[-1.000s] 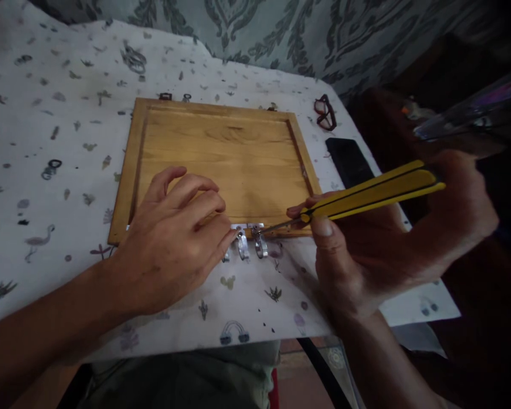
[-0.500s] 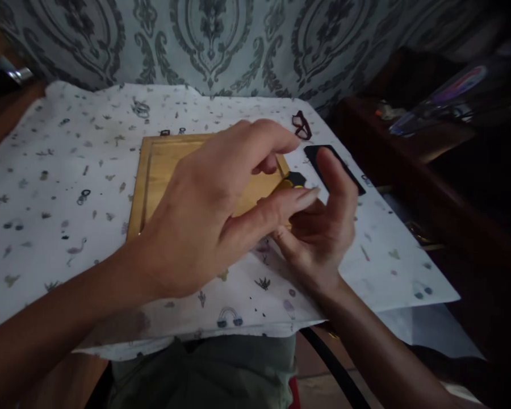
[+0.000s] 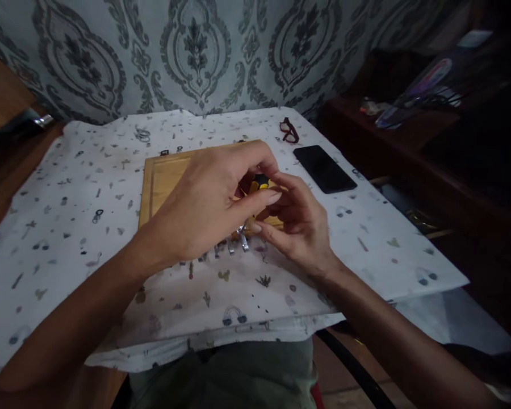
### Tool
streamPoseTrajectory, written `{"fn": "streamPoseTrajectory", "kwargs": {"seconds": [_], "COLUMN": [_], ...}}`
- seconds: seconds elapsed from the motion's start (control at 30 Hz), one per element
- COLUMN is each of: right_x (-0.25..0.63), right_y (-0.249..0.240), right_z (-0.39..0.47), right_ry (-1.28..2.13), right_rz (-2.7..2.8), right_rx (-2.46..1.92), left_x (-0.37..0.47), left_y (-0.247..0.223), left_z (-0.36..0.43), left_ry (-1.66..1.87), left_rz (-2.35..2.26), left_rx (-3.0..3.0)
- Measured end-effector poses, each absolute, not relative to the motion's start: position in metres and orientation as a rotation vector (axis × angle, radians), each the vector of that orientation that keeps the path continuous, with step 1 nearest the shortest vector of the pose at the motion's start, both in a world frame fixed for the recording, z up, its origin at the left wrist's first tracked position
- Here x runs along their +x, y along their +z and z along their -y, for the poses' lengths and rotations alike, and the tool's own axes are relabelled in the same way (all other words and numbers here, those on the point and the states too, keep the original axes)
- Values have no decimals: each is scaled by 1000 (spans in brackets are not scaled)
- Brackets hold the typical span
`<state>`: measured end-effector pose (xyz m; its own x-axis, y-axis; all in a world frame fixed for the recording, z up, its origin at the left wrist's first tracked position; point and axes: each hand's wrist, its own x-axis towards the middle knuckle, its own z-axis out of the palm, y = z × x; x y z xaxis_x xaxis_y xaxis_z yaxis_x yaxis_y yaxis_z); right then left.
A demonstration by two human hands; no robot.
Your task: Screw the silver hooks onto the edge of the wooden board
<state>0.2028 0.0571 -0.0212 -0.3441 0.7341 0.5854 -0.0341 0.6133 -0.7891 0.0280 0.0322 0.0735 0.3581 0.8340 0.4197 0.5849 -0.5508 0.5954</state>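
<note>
Over the wooden board (image 3: 162, 176) my two hands meet. My left hand (image 3: 213, 199) arches with its back to the camera, thumb and fingers curled near a black and yellow object (image 3: 260, 182), which lies between the hands. My right hand (image 3: 300, 218) is curled in from the right, its thumb and finger closed at something small whose shape is hidden. Beneath the hands, several shiny metal pieces (image 3: 243, 241) lie in a row along the board's near edge.
Dark-framed glasses (image 3: 289, 130) and a black phone (image 3: 325, 168) lie on the patterned white cloth (image 3: 366, 227) to the right of the board. A clear bottle (image 3: 426, 79) lies on a dark red surface at the far right. A patterned curtain hangs behind.
My right hand has moved left and its fingers have closed in against my left hand. The metal pieces and the whole phone now show. The view has shifted slightly.
</note>
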Motion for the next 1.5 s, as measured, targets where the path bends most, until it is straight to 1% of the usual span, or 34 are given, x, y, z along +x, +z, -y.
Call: {"fn": "streamPoseTrajectory", "kwargs": {"seconds": [0.17,0.33,0.43,0.6,0.7,0.9,1.13,1.33,1.5], "right_x": [209,194,186,189,192,192,194,196,196], "right_y": [-12,-16,-25,-40,-43,-43,-45,-48,-47], "right_z": [-70,-92,-97,-93,-92,-92,-91,-89,-89], "right_ry": [994,860,818,933,976,989,1018,1118,1100], "right_rz": [1829,1925,1922,1887,1859,1909,1901,1863,1889], "right_rx": [-572,-547,-542,-594,-563,-560,-572,-533,-540], "left_x": [26,27,28,29,29,29,30,28,27], "left_y": [73,74,76,77,75,74,80,83,81], "left_z": [-32,-28,-25,-22,-22,-20,-16,-16,-18], "left_ry": [1037,994,989,1002,990,978,1020,988,980], "left_rz": [-1261,-1377,-1367,-1326,-1410,-1562,-1575,-1647,-1611], "left_rx": [2376,2550,2666,2810,2845,2835,2694,2634,2610]}}
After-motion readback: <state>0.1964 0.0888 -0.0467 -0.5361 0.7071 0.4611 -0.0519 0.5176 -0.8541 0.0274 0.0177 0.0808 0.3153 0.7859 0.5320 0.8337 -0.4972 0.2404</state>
